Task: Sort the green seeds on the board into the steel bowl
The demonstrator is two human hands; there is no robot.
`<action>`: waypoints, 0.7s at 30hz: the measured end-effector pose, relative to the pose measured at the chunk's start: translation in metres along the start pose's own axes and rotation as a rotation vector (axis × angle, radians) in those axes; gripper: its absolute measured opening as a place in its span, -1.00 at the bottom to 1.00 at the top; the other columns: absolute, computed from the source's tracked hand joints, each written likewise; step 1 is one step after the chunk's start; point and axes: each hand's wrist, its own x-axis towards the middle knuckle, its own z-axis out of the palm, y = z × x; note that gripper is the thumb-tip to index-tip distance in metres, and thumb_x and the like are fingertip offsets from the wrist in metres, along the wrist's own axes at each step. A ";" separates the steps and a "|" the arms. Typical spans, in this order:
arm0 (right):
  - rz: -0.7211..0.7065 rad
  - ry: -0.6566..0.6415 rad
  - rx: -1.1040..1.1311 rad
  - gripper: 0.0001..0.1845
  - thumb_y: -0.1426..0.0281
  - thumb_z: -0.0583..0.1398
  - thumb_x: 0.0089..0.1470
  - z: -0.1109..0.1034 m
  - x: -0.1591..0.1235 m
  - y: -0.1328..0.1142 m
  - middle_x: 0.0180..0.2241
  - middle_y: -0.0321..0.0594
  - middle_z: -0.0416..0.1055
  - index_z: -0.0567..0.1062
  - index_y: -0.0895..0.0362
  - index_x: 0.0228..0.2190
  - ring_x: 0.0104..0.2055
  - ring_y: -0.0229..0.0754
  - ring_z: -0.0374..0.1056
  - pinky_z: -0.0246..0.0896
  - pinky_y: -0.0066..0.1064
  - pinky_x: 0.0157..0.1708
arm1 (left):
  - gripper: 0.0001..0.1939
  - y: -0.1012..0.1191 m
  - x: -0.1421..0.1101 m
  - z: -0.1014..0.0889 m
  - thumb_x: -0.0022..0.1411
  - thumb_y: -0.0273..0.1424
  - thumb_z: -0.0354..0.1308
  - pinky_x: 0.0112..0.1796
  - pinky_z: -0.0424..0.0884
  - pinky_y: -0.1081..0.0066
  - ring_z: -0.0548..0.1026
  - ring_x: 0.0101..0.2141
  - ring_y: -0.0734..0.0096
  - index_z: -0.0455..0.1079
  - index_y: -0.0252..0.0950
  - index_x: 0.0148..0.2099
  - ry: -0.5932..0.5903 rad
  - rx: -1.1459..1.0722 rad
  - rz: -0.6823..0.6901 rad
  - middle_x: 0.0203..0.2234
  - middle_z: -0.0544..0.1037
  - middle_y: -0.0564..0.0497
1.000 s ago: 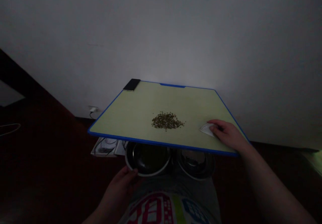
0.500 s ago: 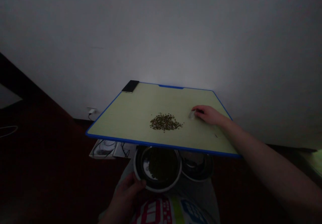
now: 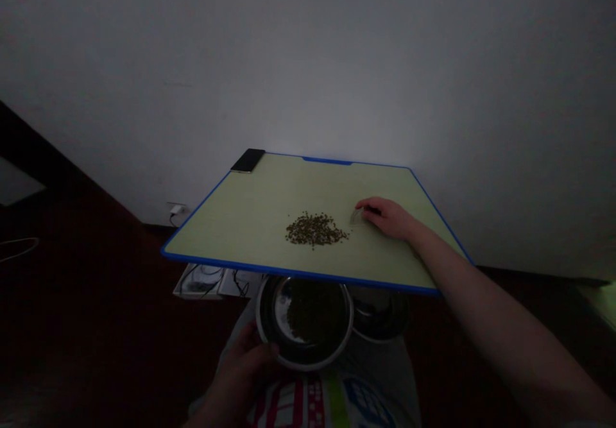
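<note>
A loose pile of small brown-green grains [image 3: 315,230] lies on the pale table [image 3: 269,190] with a blue edge. Just right of the pile, my right hand [image 3: 387,216] pinches a small clear curved piece [image 3: 356,217], perhaps plastic, low over or on the tabletop. On my lap, below the table's front edge, rests a shiny metal bowl [image 3: 308,365] with a dark greenish mass of similar-looking grains inside. My left hand [image 3: 248,360] is closed on this bowl's left rim, thumb on top.
A second metal bowl [image 3: 382,336] sits to the right, partly under the table. At the table's far left corner lies a black phone [image 3: 248,160]. White boxes with cables [image 3: 199,282] are on the floor beneath. A plug [image 3: 176,209] is in the wall.
My right hand has slid left with the clear piece, closer to the pile of grains. My left hand keeps its hold on the bowl, which has shifted slightly right.
</note>
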 end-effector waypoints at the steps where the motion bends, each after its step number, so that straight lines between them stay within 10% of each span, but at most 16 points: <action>1: -0.002 -0.006 0.004 -0.67 0.44 0.15 0.19 0.000 -0.001 0.000 -0.13 -0.09 0.60 0.61 0.09 -0.06 -0.15 -0.07 0.48 0.38 -0.21 -0.06 | -0.27 0.000 0.001 -0.001 -0.24 -0.51 0.47 -0.05 0.59 -0.03 0.68 -0.10 -0.18 0.46 -0.21 0.08 0.006 0.003 -0.001 -0.21 0.74 -0.10; 21: 0.025 -0.073 0.015 -0.71 0.40 0.18 0.18 -0.008 -0.009 -0.003 -0.20 -0.12 0.60 0.63 0.07 -0.10 -0.21 -0.06 0.46 0.38 -0.21 -0.14 | -0.13 0.000 0.001 0.000 -0.24 -0.50 0.47 -0.04 0.59 0.08 0.62 0.02 -0.24 0.43 -0.23 0.21 -0.033 -0.009 0.005 -0.14 0.74 -0.19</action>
